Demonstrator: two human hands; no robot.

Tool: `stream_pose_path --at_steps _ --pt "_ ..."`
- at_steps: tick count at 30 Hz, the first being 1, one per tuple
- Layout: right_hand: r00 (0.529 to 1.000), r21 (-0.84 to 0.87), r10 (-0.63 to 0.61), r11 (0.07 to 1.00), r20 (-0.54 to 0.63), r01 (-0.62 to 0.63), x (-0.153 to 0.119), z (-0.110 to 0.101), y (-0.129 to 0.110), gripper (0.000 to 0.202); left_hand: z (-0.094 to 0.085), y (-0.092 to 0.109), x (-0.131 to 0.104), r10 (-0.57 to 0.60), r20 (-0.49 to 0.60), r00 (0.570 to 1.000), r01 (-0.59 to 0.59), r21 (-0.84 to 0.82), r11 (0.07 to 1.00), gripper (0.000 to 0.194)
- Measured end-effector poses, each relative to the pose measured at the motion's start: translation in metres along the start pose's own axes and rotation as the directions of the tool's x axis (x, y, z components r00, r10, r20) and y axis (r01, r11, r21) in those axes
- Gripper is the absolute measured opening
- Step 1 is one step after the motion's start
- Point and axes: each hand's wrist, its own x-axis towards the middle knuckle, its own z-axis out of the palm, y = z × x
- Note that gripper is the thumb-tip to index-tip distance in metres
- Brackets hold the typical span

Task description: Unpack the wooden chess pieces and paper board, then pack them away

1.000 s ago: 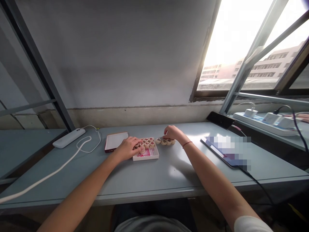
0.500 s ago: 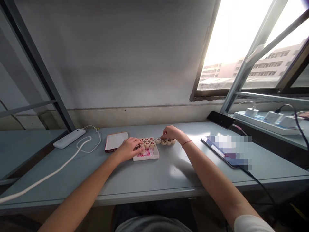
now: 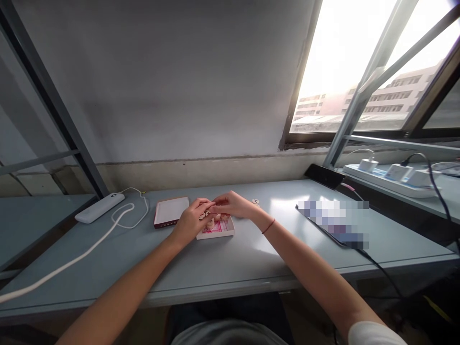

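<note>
My left hand is at the left side of a shallow white box, its thumb and fingers curled around several round wooden xiangqi pieces inside. From the right, my right hand reaches over the same box, fingers pinched together and close to the left fingertips. What the right fingers hold is hidden. The pieces stand in the back part of the box, partly covered by both hands; a red-lined printed sheet shows at the front. To the right, a xiangqi piece lies on the desk beside my right wrist.
Left of my left hand lies the box lid, inner side up. A white power bank with a white cable is at the far left. A tablet-like device lies on the right, near a power strip.
My right hand has moved left from the row of pieces on the desk to above the box. My left hand stays at the box, with its fingers shifted slightly.
</note>
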Motion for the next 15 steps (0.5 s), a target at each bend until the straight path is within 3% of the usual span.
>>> stream_pose_path --at_steps 3,7,11,15 --pt "1.0 0.127 0.028 0.991 0.011 -0.029 -0.002 -0.004 0.002 0.041 0.003 0.001 0.0 -0.023 -0.009 1.0 0.023 -0.02 1.0 0.025" --pt "0.989 0.192 0.107 0.978 -0.103 -0.086 -0.01 -0.022 0.009 0.043 0.009 0.002 0.001 0.005 0.035 0.999 -0.003 -0.05 0.999 0.014" --pt "0.975 0.157 0.13 0.982 -0.181 -0.102 -0.02 -0.033 0.008 0.036 0.015 0.003 0.005 0.107 0.226 0.968 -0.108 -0.011 0.994 0.007" --pt "0.984 0.019 0.148 0.989 -0.104 -0.146 -0.023 -0.031 0.007 0.033 0.016 0.0 0.008 0.111 0.293 0.95 -0.139 0.075 0.987 0.009"
